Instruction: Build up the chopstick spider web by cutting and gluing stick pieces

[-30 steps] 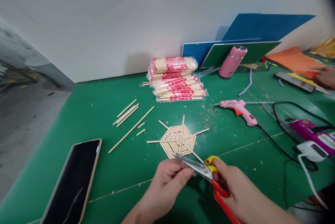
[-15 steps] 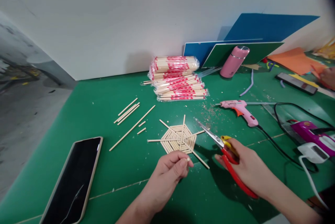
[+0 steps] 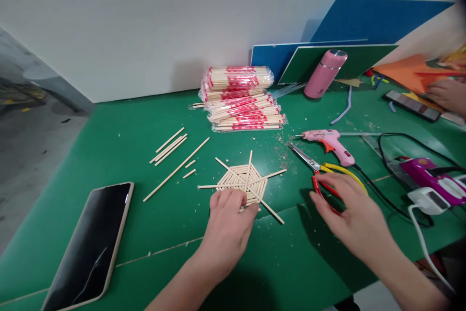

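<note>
A web of wooden sticks lies on the table, with long spokes crossing at its centre and shorter pieces set in rings. At its near edge, my left hand pinches a short wooden stick, mostly hidden by the fingers; one pale end shows beside the thumb. Red-and-yellow-handled scissors rest to the right of the web, blades pointing away and left. Over their handles is my right hand, thumb and fingers apart, not closed around them. A pink glue gun lies just beyond the scissors.
Loose sticks and a phone lie left. Wrapped stick bundles are stacked at the wall, near a pink bottle. Cables and a purple device sit right; another person's hand touches orange sheets.
My left hand has gone down to the web's near edge with the short stick. The scissors have come down onto the table, and my right hand has loosened from their handles.
</note>
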Action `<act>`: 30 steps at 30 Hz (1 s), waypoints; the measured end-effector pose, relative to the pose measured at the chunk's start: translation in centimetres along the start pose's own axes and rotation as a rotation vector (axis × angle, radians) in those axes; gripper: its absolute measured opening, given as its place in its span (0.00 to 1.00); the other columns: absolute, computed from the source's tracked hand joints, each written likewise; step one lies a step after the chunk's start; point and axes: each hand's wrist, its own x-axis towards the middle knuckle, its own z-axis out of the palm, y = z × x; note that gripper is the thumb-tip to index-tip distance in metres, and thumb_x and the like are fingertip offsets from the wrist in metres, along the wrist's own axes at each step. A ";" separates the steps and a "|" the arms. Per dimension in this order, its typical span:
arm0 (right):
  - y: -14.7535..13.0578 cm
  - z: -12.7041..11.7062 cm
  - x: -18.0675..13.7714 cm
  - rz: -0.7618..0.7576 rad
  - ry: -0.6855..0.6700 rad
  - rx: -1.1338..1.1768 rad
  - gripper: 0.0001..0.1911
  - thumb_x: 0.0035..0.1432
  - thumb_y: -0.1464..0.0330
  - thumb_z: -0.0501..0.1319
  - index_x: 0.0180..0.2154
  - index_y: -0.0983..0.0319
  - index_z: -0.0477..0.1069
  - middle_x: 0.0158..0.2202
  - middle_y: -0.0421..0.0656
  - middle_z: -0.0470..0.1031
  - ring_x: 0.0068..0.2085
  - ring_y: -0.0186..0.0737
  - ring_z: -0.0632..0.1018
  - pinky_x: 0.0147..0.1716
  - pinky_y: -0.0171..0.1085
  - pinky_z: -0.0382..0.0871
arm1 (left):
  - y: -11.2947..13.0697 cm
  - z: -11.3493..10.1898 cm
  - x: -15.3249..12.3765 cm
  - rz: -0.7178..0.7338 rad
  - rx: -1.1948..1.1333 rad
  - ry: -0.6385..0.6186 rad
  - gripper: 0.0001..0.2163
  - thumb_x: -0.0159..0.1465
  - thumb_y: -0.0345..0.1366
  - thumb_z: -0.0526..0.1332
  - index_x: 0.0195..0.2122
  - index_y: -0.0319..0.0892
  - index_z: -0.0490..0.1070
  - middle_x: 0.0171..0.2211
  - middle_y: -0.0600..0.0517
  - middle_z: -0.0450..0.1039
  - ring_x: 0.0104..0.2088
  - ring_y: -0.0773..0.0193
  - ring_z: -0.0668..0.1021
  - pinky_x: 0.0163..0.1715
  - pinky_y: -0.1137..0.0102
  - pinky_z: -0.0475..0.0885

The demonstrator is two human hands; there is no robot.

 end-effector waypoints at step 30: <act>-5.6 5.3 1.7 -0.480 -0.467 0.063 0.07 0.57 0.72 0.51 0.30 0.62 0.67 0.30 0.42 0.66 0.33 0.38 0.65 0.31 0.37 0.59 | -1.1 1.3 -1.4 -0.096 -0.086 0.066 0.05 0.58 0.30 0.54 0.31 0.42 0.68 0.30 0.52 0.68 0.36 0.61 0.67 0.39 0.61 0.58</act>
